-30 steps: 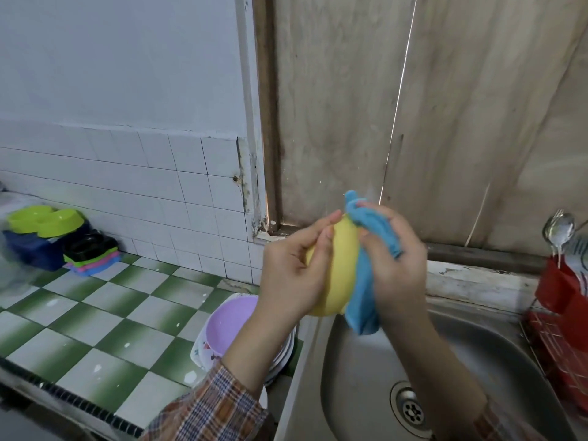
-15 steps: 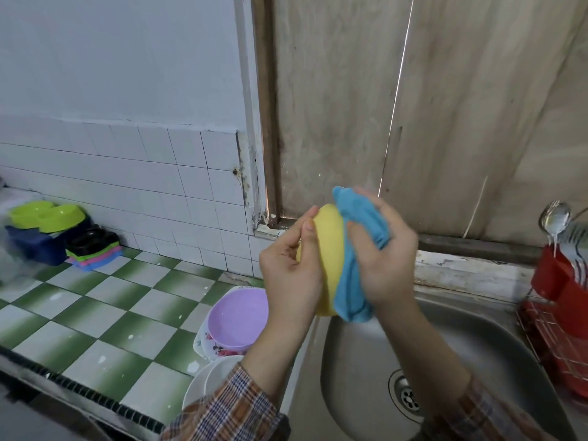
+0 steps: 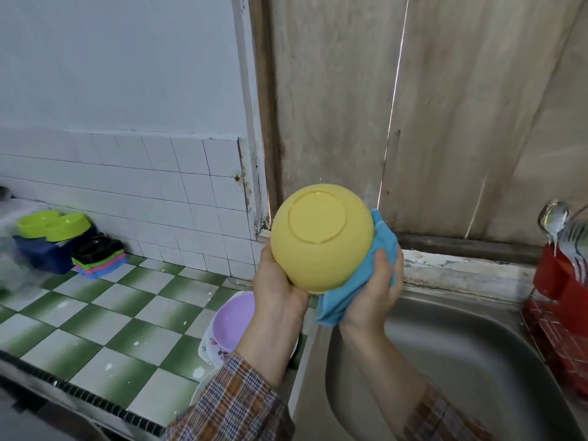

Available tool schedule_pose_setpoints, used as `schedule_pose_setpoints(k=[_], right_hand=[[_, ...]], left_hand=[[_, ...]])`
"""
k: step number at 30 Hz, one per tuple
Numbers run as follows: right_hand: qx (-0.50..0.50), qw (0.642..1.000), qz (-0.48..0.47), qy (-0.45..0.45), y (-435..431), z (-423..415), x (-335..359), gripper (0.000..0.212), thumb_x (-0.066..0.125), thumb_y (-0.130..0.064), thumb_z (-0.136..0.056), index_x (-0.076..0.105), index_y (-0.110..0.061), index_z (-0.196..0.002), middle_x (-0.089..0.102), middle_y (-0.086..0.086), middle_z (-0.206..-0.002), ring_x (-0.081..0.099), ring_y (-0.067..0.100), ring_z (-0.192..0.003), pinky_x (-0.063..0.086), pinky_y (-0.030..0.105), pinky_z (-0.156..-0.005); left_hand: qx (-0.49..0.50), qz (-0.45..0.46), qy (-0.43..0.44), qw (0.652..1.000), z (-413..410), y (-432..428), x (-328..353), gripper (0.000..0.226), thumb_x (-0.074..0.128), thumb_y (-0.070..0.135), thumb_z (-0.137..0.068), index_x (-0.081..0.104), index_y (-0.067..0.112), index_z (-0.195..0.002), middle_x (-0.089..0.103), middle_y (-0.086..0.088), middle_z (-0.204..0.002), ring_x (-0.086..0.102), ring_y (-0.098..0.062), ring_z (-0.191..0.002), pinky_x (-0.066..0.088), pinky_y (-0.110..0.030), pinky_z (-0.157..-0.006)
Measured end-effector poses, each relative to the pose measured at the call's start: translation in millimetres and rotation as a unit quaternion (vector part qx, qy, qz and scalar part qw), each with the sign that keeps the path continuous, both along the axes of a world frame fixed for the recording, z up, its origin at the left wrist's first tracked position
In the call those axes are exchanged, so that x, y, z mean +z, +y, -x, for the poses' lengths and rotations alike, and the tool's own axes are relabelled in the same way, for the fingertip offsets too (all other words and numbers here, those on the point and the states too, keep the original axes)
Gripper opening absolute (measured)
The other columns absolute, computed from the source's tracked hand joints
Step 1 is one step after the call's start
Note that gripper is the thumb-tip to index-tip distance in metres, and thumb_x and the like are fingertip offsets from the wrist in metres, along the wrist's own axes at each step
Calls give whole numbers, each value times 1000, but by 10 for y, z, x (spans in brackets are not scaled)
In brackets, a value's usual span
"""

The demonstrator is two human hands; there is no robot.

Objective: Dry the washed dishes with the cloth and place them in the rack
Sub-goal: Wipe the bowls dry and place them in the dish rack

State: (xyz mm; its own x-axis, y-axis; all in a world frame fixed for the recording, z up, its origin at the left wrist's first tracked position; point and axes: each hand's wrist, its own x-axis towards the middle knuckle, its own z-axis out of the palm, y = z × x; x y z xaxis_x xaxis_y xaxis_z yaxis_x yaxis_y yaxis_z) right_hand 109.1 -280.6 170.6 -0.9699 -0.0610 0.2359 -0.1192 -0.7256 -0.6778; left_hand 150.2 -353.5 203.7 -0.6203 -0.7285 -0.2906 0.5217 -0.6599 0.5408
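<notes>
Green-checked counter (image 3: 105,313), steel sink (image 3: 477,361), yellow bowl (image 3: 321,240)

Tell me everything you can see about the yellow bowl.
The yellow bowl looks like smooth matte plastic, round, with a circular foot ring. It is held in the air, base toward the camera, inside hidden. The left hand grips its lower left; the blue cloth, held by the right hand, touches its right side.

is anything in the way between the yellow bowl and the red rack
Nothing visible. The bowl is held up by the left hand, with the right hand and cloth on its rack side. Only the open sink lies between it and the rack at the right edge.
</notes>
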Motion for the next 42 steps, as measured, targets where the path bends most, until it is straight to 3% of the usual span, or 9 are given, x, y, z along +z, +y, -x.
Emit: schedule_pose_setpoints(k=[3,8,15,20,27,33,36,38,42], right_hand=[[124,984,-38,-126,141,287,195,53,67,-41,-65,68,-12,-109,68,12,-104,63,29,-94,50,43,-84],[215,944,-249,-23,350,622,538,22,69,-35,-60,62,-15,-68,55,13,-77,51,27,-72,39,42,-73],[259,889,-331,182,462,541,774,22,59,-27,-74,68,-7,-79,56,8,-68,52,17,-61,41,25,-55],[199,810,-410,369,334,373,732,23,60,-34,-74,69,-17,-87,64,13,-79,58,29,-72,47,42,-68],[272,890,-275,242,290,401,607,29,57,-20,-74,69,-11,-99,69,-2,-82,63,11,-76,49,22,-67],[64,914,-268,298,260,130,329,27,57,-17,-83,61,-25,-108,65,-28,-95,59,-7,-88,45,9,-78],[11,854,-270,444,242,8,33,41,57,-10,-79,60,-11,-120,59,-6,-133,49,9,-130,39,27,-109],[18,836,-278,473,246,38,-133,43,57,-7,-74,64,-3,-116,57,5,-136,46,19,-135,37,39,-113],[14,870,-287,401,220,47,-208,43,54,-15,-75,66,-7,-115,60,0,-132,42,12,-138,37,41,-112]], left_hand=[[16,40,-4,999,-74,-15,-9,13,56,24,-95,67,19,-97,69,-11,-111,65,-31,-100,57,-51,-81],[72,261,-51,961,-231,-47,59,23,53,12,-98,74,18,-91,76,1,-91,69,-16,-84,58,-36,-80],[58,491,-74,866,-372,-42,154,21,62,20,-92,79,28,-82,76,0,-89,70,-15,-87,57,-33,-78],[42,560,-104,821,-402,110,71,26,62,24,-84,76,42,-73,73,14,-74,66,1,-72,51,-19,-70],[101,530,-95,837,-477,113,26,19,66,29,-86,76,35,-71,74,14,-75,65,-2,-65,52,-20,-61],[219,376,-121,892,-341,147,-28,21,56,12,-97,69,19,-82,68,19,-60,61,5,-56,48,-11,-56],[264,249,-129,923,-271,26,-58,19,55,13,-97,71,14,-86,72,13,-70,66,1,-66,50,-14,-62],[274,190,-145,931,-265,-76,-113,17,56,16,-97,71,11,-92,74,0,-88,66,-11,-76,54,-23,-68],[263,182,-168,933,-247,-98,-190,18,56,21,-97,71,15,-88,72,-12,-107,66,-23,-91,56,-39,-87]])
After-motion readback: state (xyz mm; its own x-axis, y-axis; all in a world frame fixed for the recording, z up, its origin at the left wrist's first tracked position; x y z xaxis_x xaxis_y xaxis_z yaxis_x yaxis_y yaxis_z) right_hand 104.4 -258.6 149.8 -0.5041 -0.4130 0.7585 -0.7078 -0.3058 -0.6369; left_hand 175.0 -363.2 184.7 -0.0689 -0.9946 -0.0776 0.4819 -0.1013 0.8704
